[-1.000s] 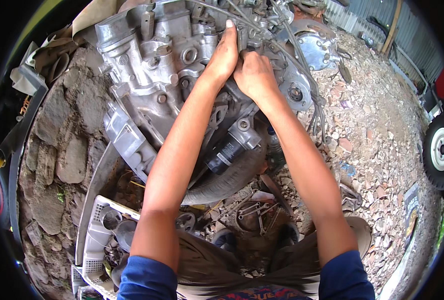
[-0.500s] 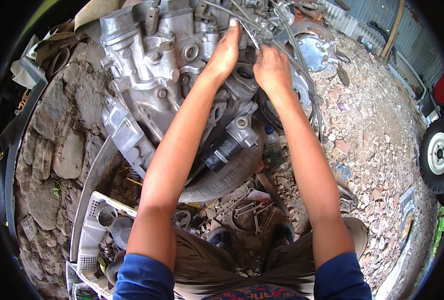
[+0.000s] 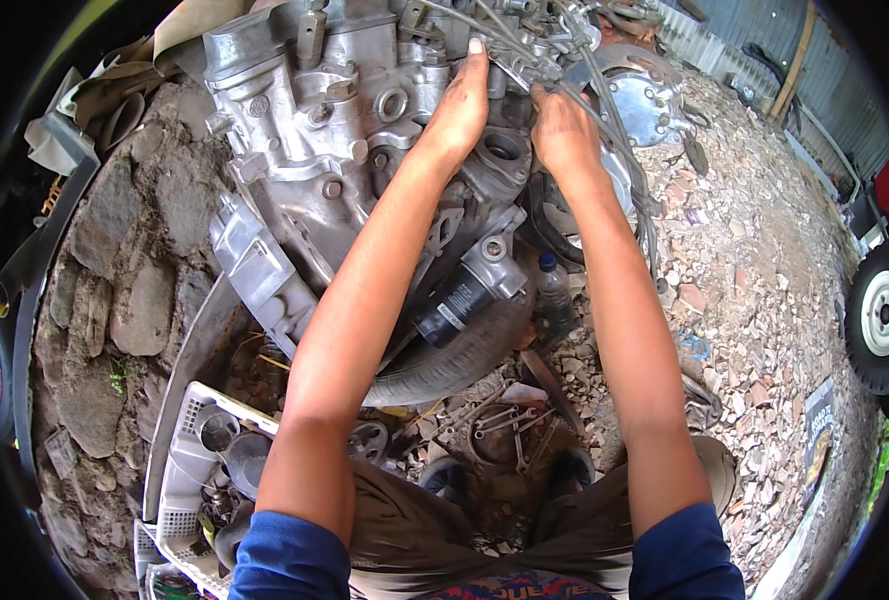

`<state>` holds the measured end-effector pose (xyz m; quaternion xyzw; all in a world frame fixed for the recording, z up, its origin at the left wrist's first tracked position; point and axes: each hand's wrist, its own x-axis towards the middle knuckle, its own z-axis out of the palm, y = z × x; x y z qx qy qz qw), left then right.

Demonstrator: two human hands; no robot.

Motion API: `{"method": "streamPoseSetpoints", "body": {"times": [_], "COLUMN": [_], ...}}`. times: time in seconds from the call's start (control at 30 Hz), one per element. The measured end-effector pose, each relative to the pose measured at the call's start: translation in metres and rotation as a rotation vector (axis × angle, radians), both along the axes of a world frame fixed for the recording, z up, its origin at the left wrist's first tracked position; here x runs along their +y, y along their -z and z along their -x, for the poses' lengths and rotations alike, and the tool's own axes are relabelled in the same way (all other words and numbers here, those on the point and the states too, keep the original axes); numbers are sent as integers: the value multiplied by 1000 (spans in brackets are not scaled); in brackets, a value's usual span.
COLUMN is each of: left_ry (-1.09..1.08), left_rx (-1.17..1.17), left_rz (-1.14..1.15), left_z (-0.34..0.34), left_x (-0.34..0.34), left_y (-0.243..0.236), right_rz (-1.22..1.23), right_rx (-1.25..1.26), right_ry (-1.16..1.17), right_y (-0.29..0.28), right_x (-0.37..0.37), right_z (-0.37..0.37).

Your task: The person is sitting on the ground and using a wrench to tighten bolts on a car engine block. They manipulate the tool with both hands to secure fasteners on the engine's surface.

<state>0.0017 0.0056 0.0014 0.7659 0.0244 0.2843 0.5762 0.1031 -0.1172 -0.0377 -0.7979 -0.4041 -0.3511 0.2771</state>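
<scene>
A grey metal engine block (image 3: 295,130) fills the upper left, with bolts, round ports and hoses on it. My left hand (image 3: 459,112) lies against its side, thumb stretched upward; the other fingers are mostly hidden. Between my hands slants a thin silver wrench (image 3: 508,74), its upper end beside my left thumb. The fingers of my right hand (image 3: 564,130) are curled round the wrench's lower end. Dark cables (image 3: 605,105) run just past my right knuckles. Below my hands, a black cylindrical filter (image 3: 453,308) sticks out from the engine.
The engine stands over a tyre (image 3: 435,372). Several wrenches (image 3: 505,428) lie on the ground by my feet. A plastic bottle (image 3: 555,290) stands near my right forearm. At lower left is a white crate (image 3: 180,480) of parts, next to a stone wall (image 3: 140,310). Gravel (image 3: 745,300) spreads to the right.
My right hand has shifted slightly right and down with the wrench, and my left hand slightly right. The whole view has also shifted a little.
</scene>
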Motion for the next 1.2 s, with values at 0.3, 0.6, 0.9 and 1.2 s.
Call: {"method": "streamPoseSetpoints", "body": {"times": [0.3,0.6,0.9,1.2], "left_ry": [62,83,-4,-3], "left_rx": [6,-14,14,7], "left_rz": [91,108,70,73], "left_z": [7,3,3,3], "left_x": [-4,-8,-5,-9], "left_y": [-1,-6,-6,-5], "right_rz": [220,-175,-129,-131], "right_rx": [329,764,372,94], "right_ry": [-47,-282,-85,-73], "right_y": [-29,-30,-26,7], "right_x": [-1,18,-1,-7], "right_z": [33,52,58,24]}}
